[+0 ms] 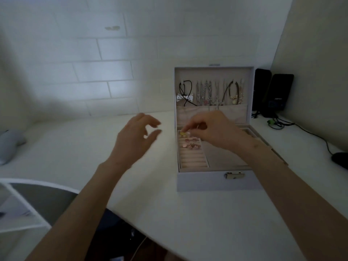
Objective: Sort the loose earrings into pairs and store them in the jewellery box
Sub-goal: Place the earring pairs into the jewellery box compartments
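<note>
A pale jewellery box (205,180) stands open on the white desk, right of centre, its lid upright with necklaces (209,94) hanging inside. Its left compartment holds padded ring rolls (192,157) with several pinkish earrings (190,144) tucked in the upper rows. My right hand (211,131) reaches over the box, fingertips pinched on a small yellow earring (182,133) at the top row. My left hand (137,136) hovers above the desk just left of the box, fingers curled and apart, holding nothing.
Two black speakers (273,93) stand right of the box, with cables and a dark mouse (340,160) near the right edge. The tiled wall runs behind. A grey object (9,146) lies at far left. A white shelf unit (22,204) sits below the desk edge.
</note>
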A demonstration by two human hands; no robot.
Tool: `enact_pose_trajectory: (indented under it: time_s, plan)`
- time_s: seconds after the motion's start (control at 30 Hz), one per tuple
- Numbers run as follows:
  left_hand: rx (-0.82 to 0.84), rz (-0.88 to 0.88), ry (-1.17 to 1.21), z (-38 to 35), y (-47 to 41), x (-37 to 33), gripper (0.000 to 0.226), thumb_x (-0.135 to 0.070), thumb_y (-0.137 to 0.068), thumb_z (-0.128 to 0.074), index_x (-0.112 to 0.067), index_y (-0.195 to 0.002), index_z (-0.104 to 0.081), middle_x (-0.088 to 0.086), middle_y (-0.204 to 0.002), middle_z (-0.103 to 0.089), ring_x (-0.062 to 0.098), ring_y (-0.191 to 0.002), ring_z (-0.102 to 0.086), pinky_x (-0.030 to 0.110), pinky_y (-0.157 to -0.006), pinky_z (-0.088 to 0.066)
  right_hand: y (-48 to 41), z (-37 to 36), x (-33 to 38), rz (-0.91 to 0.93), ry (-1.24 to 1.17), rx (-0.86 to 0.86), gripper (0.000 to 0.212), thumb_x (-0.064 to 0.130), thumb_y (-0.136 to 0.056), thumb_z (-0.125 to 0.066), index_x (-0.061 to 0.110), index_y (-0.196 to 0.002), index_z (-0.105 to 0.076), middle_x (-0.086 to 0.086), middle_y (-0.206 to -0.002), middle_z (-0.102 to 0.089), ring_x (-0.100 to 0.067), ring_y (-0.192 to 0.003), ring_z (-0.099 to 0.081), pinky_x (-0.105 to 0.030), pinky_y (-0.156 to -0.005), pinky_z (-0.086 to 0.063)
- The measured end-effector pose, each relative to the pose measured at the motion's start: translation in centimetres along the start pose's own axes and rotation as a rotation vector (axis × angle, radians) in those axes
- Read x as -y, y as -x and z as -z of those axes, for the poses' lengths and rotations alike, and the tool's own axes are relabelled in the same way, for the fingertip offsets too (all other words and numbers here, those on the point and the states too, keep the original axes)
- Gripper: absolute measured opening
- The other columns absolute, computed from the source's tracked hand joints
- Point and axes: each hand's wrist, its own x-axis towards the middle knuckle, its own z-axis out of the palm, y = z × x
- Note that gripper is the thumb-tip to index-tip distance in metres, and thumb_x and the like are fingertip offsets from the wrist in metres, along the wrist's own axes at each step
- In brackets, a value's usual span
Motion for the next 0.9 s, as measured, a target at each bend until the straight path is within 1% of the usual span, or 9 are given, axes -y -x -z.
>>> enact_pose_trajectory:
  time_s: [0.07,0.1,0.23,0.3,0.5,0.57,0.7,0.8,0.9]
  plan:
    - [-0.041,0.166,-0.076,1.9,0.0,2.6,0.011,-0.023,-0.085,-0.064,-0.022,-0.096,-0.064,-0.009,-0.093,-0.059,0.011,-0.069,-0.054,0.026,-0.067,-0.038,-0.4,-1.0,1.8,0.059,-0.006,0.036,0.012,0.012,-0.084,-0.066,0.016,-0.092,-0.073,0.013,-0.073,-0.059,0.005,-0.058,-0.053,-0.01,-0.059,-0.044]
    - [-0.001,0.254,-0.132,2.7,0.1,3.9,0.01,-0.024,-0.085,-0.064,-0.022,-0.095,-0.064,-0.007,-0.093,-0.06,0.014,-0.072,-0.055,0.027,-0.069,-0.039,-0.8,-1.8,2.7,0.099,0.017,0.067,0.012,0.012,-0.084,-0.066,0.015,-0.093,-0.073,0.01,-0.075,-0.061,0.002,-0.061,-0.053,-0.013,-0.062,-0.044]
    - [0.336,0.488,-0.273,3.4,1.0,8.0,0.011,-0.03,-0.084,-0.066,-0.02,-0.088,-0.062,0.001,-0.094,-0.066,0.017,-0.084,-0.057,0.032,-0.076,-0.047,-3.9,-5.8,5.7,0.188,0.087,0.137,0.016,0.01,-0.086,-0.061,0.013,-0.095,-0.073,-0.001,-0.091,-0.067,-0.007,-0.079,-0.055,-0.022,-0.079,-0.045]
    - [0.405,0.54,-0.262,2.8,1.6,9.2,0.014,-0.034,-0.083,-0.067,-0.023,-0.084,-0.059,0.0,-0.093,-0.065,0.016,-0.082,-0.058,0.031,-0.075,-0.048,-5.9,-8.3,6.2,0.134,0.111,0.175,0.02,0.006,-0.087,-0.057,0.012,-0.097,-0.073,-0.003,-0.1,-0.069,-0.012,-0.087,-0.06,-0.023,-0.082,-0.047]
    - [0.417,0.579,-0.076,0.9,1.9,9.9,0.015,-0.034,-0.081,-0.069,-0.022,-0.086,-0.06,-0.005,-0.081,-0.058,0.014,-0.077,-0.056,0.026,-0.065,-0.044,-10.9,-14.2,4.5,-0.081,0.279,0.311,0.019,0.004,-0.083,-0.061,0.003,-0.101,-0.068,-0.013,-0.103,-0.067,-0.026,-0.093,-0.064,-0.037,-0.087,-0.054]
    - [0.435,0.583,-0.067,0.4,1.6,9.9,0.013,-0.031,-0.081,-0.07,-0.023,-0.083,-0.06,-0.005,-0.082,-0.059,0.015,-0.078,-0.057,0.028,-0.069,-0.047,-11.3,-14.9,4.1,-0.106,0.299,0.323,0.022,0.001,-0.082,-0.058,0.004,-0.102,-0.067,-0.013,-0.105,-0.066,-0.027,-0.094,-0.063,-0.037,-0.086,-0.054]
    - [0.449,0.589,-0.063,0.1,1.1,10.2,0.01,-0.025,-0.082,-0.069,-0.022,-0.082,-0.059,-0.004,-0.081,-0.058,0.015,-0.076,-0.056,0.026,-0.067,-0.046,-11.4,-15.3,4.0,-0.119,0.309,0.345,0.02,0.002,-0.081,-0.06,0.008,-0.097,-0.07,-0.009,-0.103,-0.067,-0.025,-0.091,-0.064,-0.032,-0.08,-0.054]
    - [0.451,0.57,-0.066,-0.1,1.0,10.3,0.007,-0.023,-0.083,-0.066,-0.021,-0.085,-0.059,-0.004,-0.083,-0.057,0.016,-0.081,-0.055,0.029,-0.074,-0.046,-11.4,-15.0,4.2,-0.104,0.272,0.365,0.021,0.004,-0.083,-0.061,0.014,-0.1,-0.07,-0.007,-0.106,-0.065,-0.025,-0.094,-0.062,-0.029,-0.076,-0.051]
    - [0.41,0.568,-0.051,-0.2,1.1,10.3,0.007,-0.018,-0.085,-0.062,-0.016,-0.092,-0.061,-0.003,-0.084,-0.056,0.016,-0.081,-0.053,0.026,-0.069,-0.043,-11.6,-15.1,4.4,-0.112,0.224,0.363,0.024,0.003,-0.085,-0.057,0.013,-0.104,-0.069,-0.009,-0.105,-0.064,-0.025,-0.091,-0.063,-0.03,-0.078,-0.052]
